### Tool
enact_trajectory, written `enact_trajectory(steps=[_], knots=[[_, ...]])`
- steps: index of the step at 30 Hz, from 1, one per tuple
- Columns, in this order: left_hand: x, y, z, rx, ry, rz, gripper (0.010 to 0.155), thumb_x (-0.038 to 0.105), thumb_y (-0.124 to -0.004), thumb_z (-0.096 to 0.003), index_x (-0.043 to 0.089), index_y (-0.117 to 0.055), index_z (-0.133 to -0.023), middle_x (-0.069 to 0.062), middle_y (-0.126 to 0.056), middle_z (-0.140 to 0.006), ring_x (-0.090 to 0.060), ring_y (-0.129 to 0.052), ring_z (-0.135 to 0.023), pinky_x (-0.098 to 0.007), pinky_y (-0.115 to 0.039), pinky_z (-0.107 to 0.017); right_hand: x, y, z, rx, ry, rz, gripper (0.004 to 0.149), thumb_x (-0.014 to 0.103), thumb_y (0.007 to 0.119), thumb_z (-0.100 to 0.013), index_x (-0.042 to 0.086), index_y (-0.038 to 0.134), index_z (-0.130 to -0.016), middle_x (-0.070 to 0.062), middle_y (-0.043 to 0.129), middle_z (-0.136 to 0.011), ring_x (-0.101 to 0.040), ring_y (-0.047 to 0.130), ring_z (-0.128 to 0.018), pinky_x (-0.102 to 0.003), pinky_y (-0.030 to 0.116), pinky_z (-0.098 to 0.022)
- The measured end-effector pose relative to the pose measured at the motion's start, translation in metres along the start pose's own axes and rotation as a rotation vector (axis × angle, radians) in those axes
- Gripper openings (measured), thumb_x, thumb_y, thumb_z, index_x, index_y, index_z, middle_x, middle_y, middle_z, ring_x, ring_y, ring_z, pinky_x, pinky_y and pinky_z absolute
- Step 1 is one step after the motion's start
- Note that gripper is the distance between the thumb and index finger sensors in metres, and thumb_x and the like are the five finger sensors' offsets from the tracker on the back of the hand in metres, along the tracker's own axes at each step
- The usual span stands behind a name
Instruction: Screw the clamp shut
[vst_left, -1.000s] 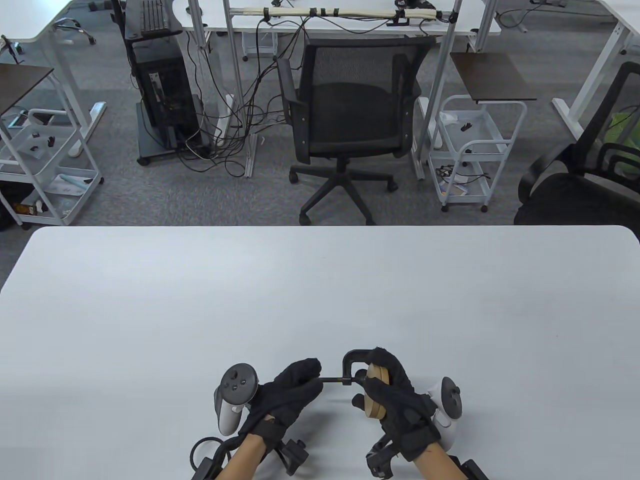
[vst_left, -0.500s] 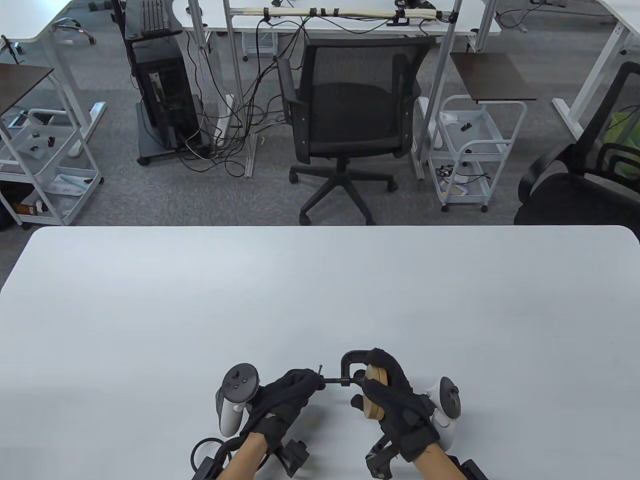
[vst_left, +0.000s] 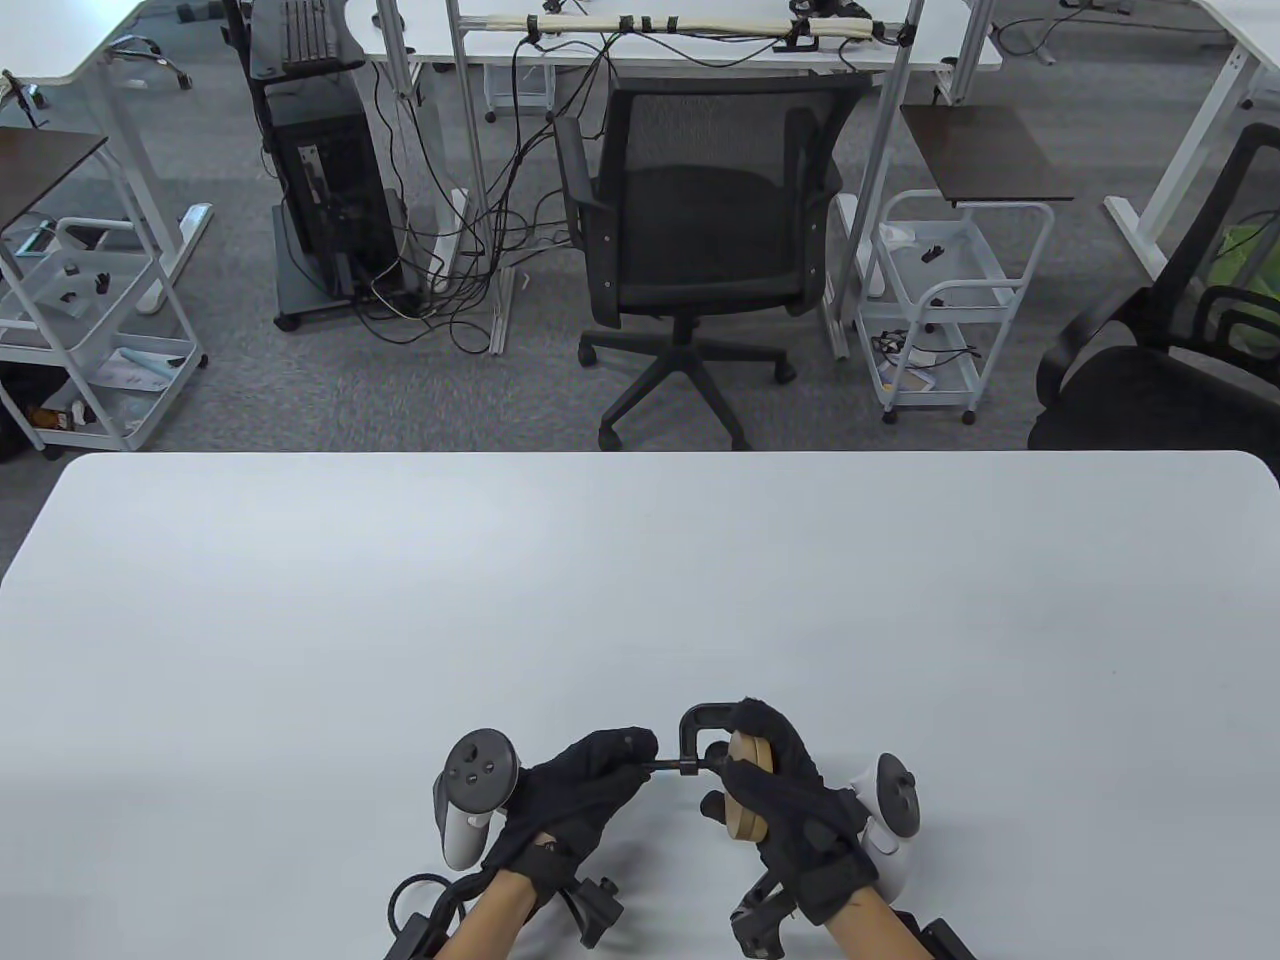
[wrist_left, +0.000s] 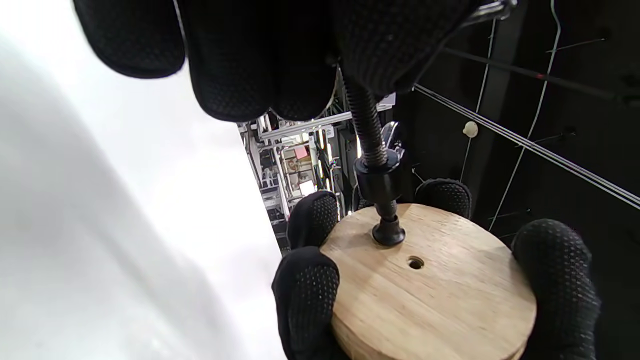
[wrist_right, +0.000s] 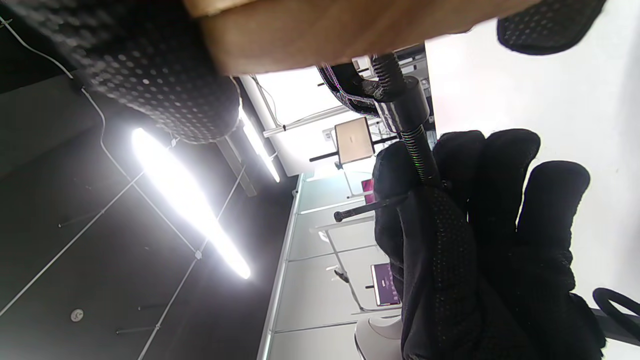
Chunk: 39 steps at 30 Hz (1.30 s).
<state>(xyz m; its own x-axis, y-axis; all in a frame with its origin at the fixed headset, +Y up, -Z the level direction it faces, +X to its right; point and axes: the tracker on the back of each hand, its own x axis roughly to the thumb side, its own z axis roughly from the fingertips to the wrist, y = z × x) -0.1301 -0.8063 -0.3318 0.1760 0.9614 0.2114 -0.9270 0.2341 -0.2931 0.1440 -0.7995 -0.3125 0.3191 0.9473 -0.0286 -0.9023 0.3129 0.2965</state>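
A black C-clamp (vst_left: 697, 722) is held just above the near edge of the white table (vst_left: 640, 600). A round wooden disc (vst_left: 747, 790) sits in its jaws. My right hand (vst_left: 790, 790) grips the disc and the clamp frame. My left hand (vst_left: 590, 785) pinches the handle end of the threaded screw (vst_left: 672, 767). In the left wrist view the screw (wrist_left: 369, 135) runs down through the clamp's nut, and its foot (wrist_left: 388, 233) presses on the disc face (wrist_left: 430, 290). In the right wrist view the screw (wrist_right: 415, 140) leads to my left hand (wrist_right: 475, 240), with the thin handle bar (wrist_right: 370, 207) sticking out.
A black office chair (vst_left: 695, 230) stands beyond the table's far edge. White carts (vst_left: 940, 300) stand on the floor to either side. Another chair (vst_left: 1160, 360) is at the right.
My left hand has rolled on the screw handle: the handle bar that stuck up half a second ago is now covered by my fingers. The right hand and disc have stayed in place.
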Motion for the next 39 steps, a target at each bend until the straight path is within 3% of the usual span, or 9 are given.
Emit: enact_trajectory(steps=[6, 13, 15, 18, 20, 27, 34, 39], knots=[[0.0, -0.001, 0.0, -0.011, 0.008, 0.012, 0.048, 0.035, -0.082, -0.051, 0.029, -0.076, -0.098, -0.008, -0.084, -0.096, -0.036, -0.085, -0.086, -0.06, -0.073, -0.06, 0.0, 0.0, 0.0, -0.002, -0.005, -0.001, 0.076, 0.051, 0.095, -0.044, 0.024, 0.057, -0.104, 0.003, 0.044, -0.113, -0.056, 0.051, -0.09, -0.07, 0.066, -0.049], [-0.003, 0.004, 0.002, 0.024, 0.084, -0.081, 0.069, 0.052, -0.081, -0.0503, 0.02, -0.061, -0.109, -0.019, -0.069, -0.105, -0.048, -0.07, -0.092, -0.062, -0.068, -0.06, 0.003, -0.001, 0.001, -0.02, -0.021, -0.017, 0.076, 0.051, 0.095, -0.044, 0.024, 0.057, -0.104, 0.003, 0.044, -0.113, -0.055, 0.051, -0.091, -0.07, 0.066, -0.05], [-0.005, 0.006, 0.004, 0.047, 0.11, -0.087, 0.066, 0.056, -0.08, -0.0506, 0.017, -0.069, -0.103, -0.019, -0.074, -0.101, -0.048, -0.073, -0.089, -0.061, -0.069, -0.06, 0.003, -0.001, 0.001, -0.024, -0.023, -0.019, 0.076, 0.051, 0.095, -0.044, 0.024, 0.056, -0.104, 0.003, 0.044, -0.113, -0.055, 0.051, -0.091, -0.07, 0.066, -0.05], [-0.007, 0.007, 0.004, 0.05, 0.145, -0.079, 0.061, 0.063, -0.073, -0.0523, 0.013, -0.091, -0.081, -0.015, -0.094, -0.081, -0.044, -0.089, -0.076, -0.059, -0.076, -0.053, 0.003, -0.001, 0.001, -0.02, -0.023, -0.02, 0.076, 0.051, 0.095, -0.045, 0.024, 0.056, -0.104, 0.003, 0.044, -0.113, -0.055, 0.05, -0.091, -0.07, 0.066, -0.05], [-0.008, 0.005, 0.004, 0.016, 0.179, -0.056, 0.062, 0.065, -0.071, -0.0527, 0.012, -0.094, -0.077, -0.015, -0.097, -0.078, -0.044, -0.09, -0.074, -0.059, -0.077, -0.052, 0.003, 0.0, 0.001, -0.015, -0.021, -0.016, 0.076, 0.051, 0.095, -0.044, 0.025, 0.056, -0.104, 0.004, 0.044, -0.113, -0.055, 0.051, -0.091, -0.07, 0.067, -0.05], [-0.012, 0.003, 0.003, -0.023, 0.173, 0.04, 0.063, 0.061, -0.071, -0.0541, 0.012, -0.083, -0.092, -0.017, -0.085, -0.093, -0.046, -0.081, -0.084, -0.061, -0.072, -0.057, 0.004, 0.0, 0.001, -0.011, -0.022, -0.02, 0.076, 0.051, 0.095, -0.044, 0.024, 0.056, -0.104, 0.003, 0.044, -0.113, -0.056, 0.05, -0.091, -0.07, 0.066, -0.05], [-0.013, 0.001, 0.003, -0.03, 0.181, 0.078, 0.063, 0.056, -0.074, -0.0541, 0.011, -0.078, -0.098, -0.019, -0.08, -0.098, -0.046, -0.079, -0.086, -0.061, -0.072, -0.058, 0.003, -0.001, 0.001, -0.009, -0.023, -0.014, 0.076, 0.051, 0.095, -0.044, 0.025, 0.057, -0.104, 0.003, 0.044, -0.113, -0.056, 0.05, -0.091, -0.07, 0.066, -0.05], [-0.012, -0.001, 0.002, -0.044, 0.161, 0.189, 0.061, 0.045, -0.078, -0.0538, 0.013, -0.068, -0.105, -0.018, -0.072, -0.105, -0.044, -0.076, -0.091, -0.061, -0.071, -0.06, 0.003, -0.001, 0.001, -0.005, -0.026, -0.006, 0.076, 0.051, 0.095, -0.044, 0.025, 0.057, -0.104, 0.003, 0.043, -0.113, -0.055, 0.05, -0.091, -0.07, 0.066, -0.05]])
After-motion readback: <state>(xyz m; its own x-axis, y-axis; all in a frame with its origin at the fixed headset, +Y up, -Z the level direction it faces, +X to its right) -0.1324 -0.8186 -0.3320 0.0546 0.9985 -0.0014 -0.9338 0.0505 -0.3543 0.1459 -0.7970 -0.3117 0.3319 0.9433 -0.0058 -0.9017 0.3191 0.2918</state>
